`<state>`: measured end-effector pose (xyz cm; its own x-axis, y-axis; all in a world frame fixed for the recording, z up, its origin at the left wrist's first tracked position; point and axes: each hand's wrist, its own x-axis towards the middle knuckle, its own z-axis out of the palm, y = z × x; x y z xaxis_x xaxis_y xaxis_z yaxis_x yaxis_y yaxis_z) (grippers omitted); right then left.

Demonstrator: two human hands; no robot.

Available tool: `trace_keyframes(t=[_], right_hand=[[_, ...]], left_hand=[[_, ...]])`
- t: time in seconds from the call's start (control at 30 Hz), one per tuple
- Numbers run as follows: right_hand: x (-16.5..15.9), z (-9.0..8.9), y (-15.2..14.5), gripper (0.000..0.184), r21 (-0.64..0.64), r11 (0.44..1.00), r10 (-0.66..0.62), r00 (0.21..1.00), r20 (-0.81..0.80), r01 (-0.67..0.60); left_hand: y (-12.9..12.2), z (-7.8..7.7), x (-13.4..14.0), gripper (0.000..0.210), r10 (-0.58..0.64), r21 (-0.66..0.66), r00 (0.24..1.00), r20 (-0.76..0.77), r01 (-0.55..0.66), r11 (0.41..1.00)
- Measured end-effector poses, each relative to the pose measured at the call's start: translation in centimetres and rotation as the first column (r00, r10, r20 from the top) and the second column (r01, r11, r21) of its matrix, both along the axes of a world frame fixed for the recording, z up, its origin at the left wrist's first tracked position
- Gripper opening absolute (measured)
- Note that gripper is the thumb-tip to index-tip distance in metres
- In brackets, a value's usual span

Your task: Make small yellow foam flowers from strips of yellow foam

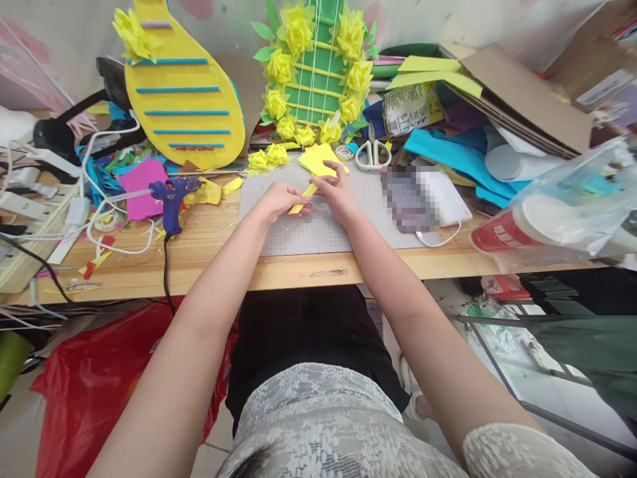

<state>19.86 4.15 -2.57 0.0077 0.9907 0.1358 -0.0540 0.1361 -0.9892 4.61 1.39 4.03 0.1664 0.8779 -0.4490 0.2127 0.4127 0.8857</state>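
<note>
A narrow folded piece of yellow paper is held between my two hands, above the grey cutting mat. My left hand pinches its lower end. At the upper end, the thumb and fingers of my right hand close on the same paper. Just behind my right hand lies a stack of yellow paper squares. Two finished yellow paper roses sit to its left on the mat's back edge. White-handled scissors and a small tape roll lie to the right of the stack.
A blue glue gun stands at left with its cord over the table edge. A yellow lute-shaped board and a green flower-trimmed one lean behind. At right are a phone, a white power bank and a bagged red cup.
</note>
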Motion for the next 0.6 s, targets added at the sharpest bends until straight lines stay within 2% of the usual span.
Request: trace_keyframes(t=[0.07, 0.3, 0.43, 0.6], right_hand=[[-0.2, 0.1, -0.3, 0.056, -0.003, 0.999, 0.046, 0.998, 0.039, -0.045], [-0.4, 0.8, -0.6, 0.045, -0.004, 0.999, 0.035, 0.998, 0.061, -0.035], [-0.4, 1.1, -0.7, 0.045, 0.004, 1.0, 0.029, 0.995, 0.092, -0.029], [0.0, 0.5, -0.2, 0.048, 0.019, 0.997, -0.08, 0.995, 0.063, 0.079]], left_hand=[[0.1, -0.1, -0.2, 0.016, -0.008, 0.014, 1.0, -0.003, 0.008, 1.0], [0.3, 0.0, -0.2, 0.014, -0.107, 0.084, 0.994, -0.009, 0.107, 0.991], [0.1, 0.2, 0.4, 0.018, -0.073, 0.099, 0.996, -0.041, 0.077, 0.992], [-0.2, -0.4, 0.2, 0.015, -0.032, 0.13, 0.996, -0.082, 0.042, 0.991]])
